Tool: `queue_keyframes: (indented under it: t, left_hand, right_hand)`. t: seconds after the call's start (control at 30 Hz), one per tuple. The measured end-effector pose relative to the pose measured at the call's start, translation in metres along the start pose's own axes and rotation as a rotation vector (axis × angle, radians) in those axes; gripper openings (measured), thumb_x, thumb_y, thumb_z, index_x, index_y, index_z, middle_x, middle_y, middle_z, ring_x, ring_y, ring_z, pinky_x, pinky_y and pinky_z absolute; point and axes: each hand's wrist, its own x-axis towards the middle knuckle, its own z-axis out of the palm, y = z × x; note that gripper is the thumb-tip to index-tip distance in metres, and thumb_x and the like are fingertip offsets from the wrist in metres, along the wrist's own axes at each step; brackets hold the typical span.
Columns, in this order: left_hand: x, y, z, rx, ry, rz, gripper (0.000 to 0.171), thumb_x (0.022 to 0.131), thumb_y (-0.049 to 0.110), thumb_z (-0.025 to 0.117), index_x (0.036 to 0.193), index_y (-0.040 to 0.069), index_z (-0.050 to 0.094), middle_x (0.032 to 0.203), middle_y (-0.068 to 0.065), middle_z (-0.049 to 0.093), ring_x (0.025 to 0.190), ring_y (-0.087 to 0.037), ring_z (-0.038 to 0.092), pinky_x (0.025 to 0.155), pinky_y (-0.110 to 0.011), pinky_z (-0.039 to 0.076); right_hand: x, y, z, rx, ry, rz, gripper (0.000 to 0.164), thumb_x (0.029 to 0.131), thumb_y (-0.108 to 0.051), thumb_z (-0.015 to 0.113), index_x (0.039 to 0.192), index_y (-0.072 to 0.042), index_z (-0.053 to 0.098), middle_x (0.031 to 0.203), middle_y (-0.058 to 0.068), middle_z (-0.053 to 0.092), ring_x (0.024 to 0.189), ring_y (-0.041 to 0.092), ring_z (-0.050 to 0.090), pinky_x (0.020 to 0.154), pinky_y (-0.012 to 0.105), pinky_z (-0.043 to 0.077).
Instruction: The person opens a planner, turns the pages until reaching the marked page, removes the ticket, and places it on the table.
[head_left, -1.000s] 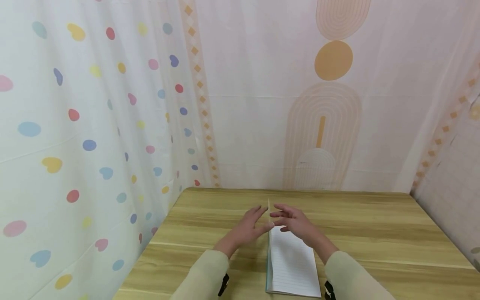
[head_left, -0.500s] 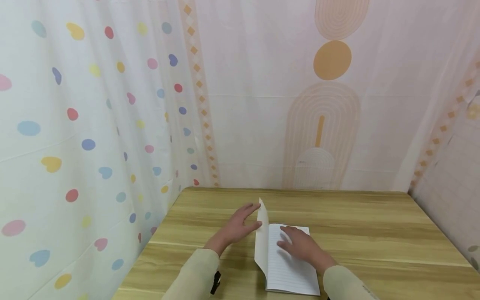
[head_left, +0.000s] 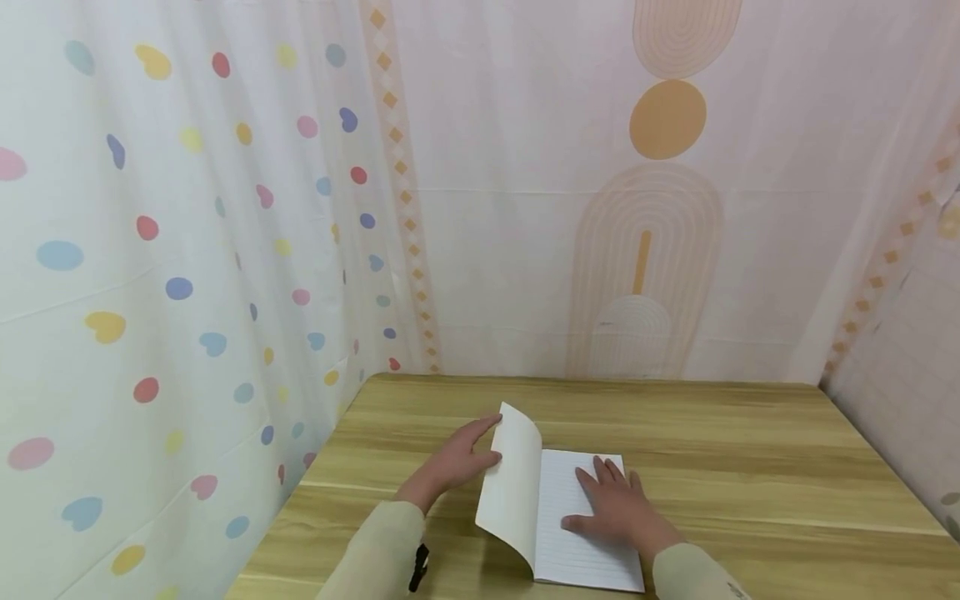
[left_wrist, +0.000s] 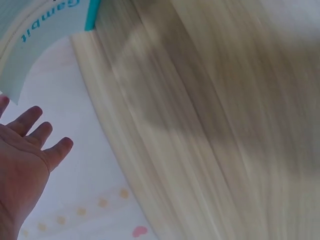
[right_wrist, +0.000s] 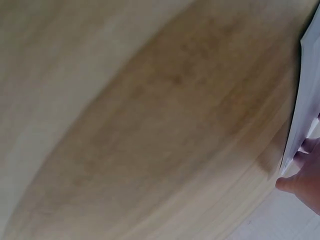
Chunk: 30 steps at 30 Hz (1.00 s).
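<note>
1. Patterned curtain [head_left: 495, 208]: seen hung beyond the table's far edge and along the left side.
2. Wooden table [head_left: 765, 483]: its far edge is set close to the curtain. Room for moving is given by striped wood on both sides of the notebook, wider on the right, with a further strip beyond its top edge.
3. Notebook [head_left: 592, 573]: laid on the near part of the table, about mid-width, its lined page faced upward.
4. Cover [head_left: 513, 487]: stood up from the left-hand spine and curved, its free edge leaned leftward over the wood.
5. Pale sleeves [head_left: 378, 546]: worn on both arms.
6. Right hand [head_left: 618, 508]: laid on the lined page, fingers relaxed and spread; the page's right edge is crossed by the hand.
7. Left hand [head_left: 453, 460]: fingers extended and parted, the cover's free edge touched.
8. Lettering "Gambit" [left_wrist: 50, 21]: shown inverted on the cover's pale blue outside, left wrist view.
</note>
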Motion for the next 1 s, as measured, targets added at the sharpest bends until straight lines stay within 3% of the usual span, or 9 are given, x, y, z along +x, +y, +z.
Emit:
queue_keyframes:
  t: [0.17,0.33,0.53,0.77,1.0]
  left_hand:
    - [-0.006,-0.008,-0.001,0.013,-0.045,-0.075,0.081,0.089,0.039,0.071,0.155,0.01,0.034,0.157,-0.017,0.033,0.144,-0.04,0.028,0.112,-0.06,0.027]
    - [-0.014,-0.018,-0.001,0.034,-0.074,-0.087,0.093,0.084,0.045,0.077,0.156,0.008,0.031,0.158,-0.017,0.031,0.144,-0.041,0.026,0.113,-0.061,0.025]
    - [-0.022,-0.035,0.002,0.118,-0.081,-0.067,0.092,0.084,0.043,0.078,0.154,0.003,0.033,0.155,-0.021,0.034,0.142,-0.044,0.028,0.112,-0.062,0.025]
    - [-0.031,-0.052,0.01,0.319,-0.093,-0.069,0.085,0.089,0.051,0.07,0.151,0.003,0.038,0.147,-0.03,0.04,0.137,-0.049,0.033,0.109,-0.068,0.023]
    - [-0.041,-0.057,0.018,0.329,-0.128,-0.164,0.087,0.087,0.06,0.066,0.152,0.008,0.04,0.154,-0.03,0.03,0.143,-0.051,0.019,0.111,-0.071,0.012]
  right_hand:
    - [-0.003,0.007,0.001,0.003,0.028,-0.006,0.09,0.081,-0.064,0.069,0.144,-0.003,0.049,0.153,0.031,0.032,0.142,0.05,0.026,0.107,0.075,0.015]
    - [-0.007,0.011,0.0,0.005,0.029,0.001,0.091,0.082,-0.065,0.068,0.145,-0.003,0.048,0.154,0.031,0.031,0.142,0.05,0.025,0.107,0.075,0.014]
    - [-0.013,0.012,-0.005,0.025,0.035,-0.002,0.091,0.081,-0.064,0.069,0.144,-0.001,0.049,0.153,0.032,0.031,0.142,0.05,0.025,0.105,0.077,0.014]
    - [-0.013,0.017,-0.003,0.009,0.056,-0.004,0.087,0.085,-0.063,0.066,0.143,-0.001,0.05,0.153,0.029,0.034,0.141,0.048,0.028,0.105,0.075,0.017]
    - [-0.011,0.028,-0.004,-0.023,0.105,0.021,0.087,0.087,-0.062,0.064,0.14,0.004,0.05,0.149,0.033,0.036,0.138,0.051,0.03,0.105,0.074,0.02]
